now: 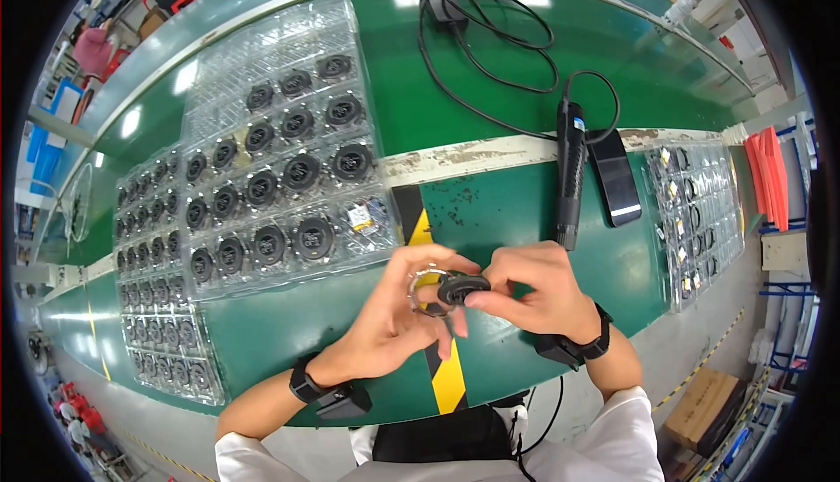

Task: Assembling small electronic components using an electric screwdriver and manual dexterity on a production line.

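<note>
Right now, pinching a black disc (465, 286) by its edge between thumb and forefinger of the right hand (535, 294), above the tabletop (306, 333) and near its front edge. Alongside, curling the left hand (385, 320) about a pale, see-through ring (412, 291), overlapping the disc in this view, contact impossible to confirm. Both hands close together, turned inward, above black-and-yellow striped tape (449, 386). Over to the left, spotting a large clear tray (227, 75) with rows of similar black discs, and beside it more black discs in another clear tray (213, 377). Straight ahead, past scattered black specks (451, 206), looking at a black cylindrical tool (570, 180) lying next to a dark phone (616, 180) and trailing a looped black cable (618, 102). Off to the right, picking out a further clear tray (719, 193) with dark rings in it.
</note>
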Motion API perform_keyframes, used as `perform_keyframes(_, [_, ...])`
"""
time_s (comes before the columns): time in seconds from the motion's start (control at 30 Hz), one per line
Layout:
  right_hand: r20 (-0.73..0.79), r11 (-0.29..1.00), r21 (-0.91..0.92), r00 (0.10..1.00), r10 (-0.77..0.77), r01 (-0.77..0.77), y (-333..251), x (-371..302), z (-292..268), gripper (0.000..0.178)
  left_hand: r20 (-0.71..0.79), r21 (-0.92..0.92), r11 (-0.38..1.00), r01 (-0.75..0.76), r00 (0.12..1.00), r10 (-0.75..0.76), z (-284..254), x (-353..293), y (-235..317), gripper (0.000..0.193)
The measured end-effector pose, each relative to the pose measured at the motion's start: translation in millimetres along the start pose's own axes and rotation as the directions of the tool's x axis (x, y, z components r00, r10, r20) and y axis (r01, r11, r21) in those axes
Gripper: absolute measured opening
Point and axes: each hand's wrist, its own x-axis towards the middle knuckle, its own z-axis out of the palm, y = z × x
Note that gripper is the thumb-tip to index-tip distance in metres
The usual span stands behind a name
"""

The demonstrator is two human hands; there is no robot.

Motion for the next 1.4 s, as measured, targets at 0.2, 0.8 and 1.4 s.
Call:
perform_keyframes(0.2, [0.074, 0.999, -0.04, 0.997, -0.006, 0.009, -4.1, 1.1, 6.6, 0.019, -0.02, 0.248, 0.936, 0.249, 0.968, -0.252, -15.2, -3.7, 25.2, 0.029])
perform_keyframes(0.8, [0.192, 0.972, -0.225, 0.981, -0.016, 0.06, 13.8, 0.3, 11.2, 0.015, 0.095, 0.995, -0.054, -0.085, 0.963, 0.25, -45.1, 16.8, 73.0, 0.017])
perform_keyframes(1.4, [0.264, 0.964, -0.262, 0.964, 0.018, 0.054, 12.8, 1.3, 13.3, 0.017, -0.408, 0.842, 0.532, 0.089, 0.75, 0.521, -206.6, 45.0, 129.3, 0.053])
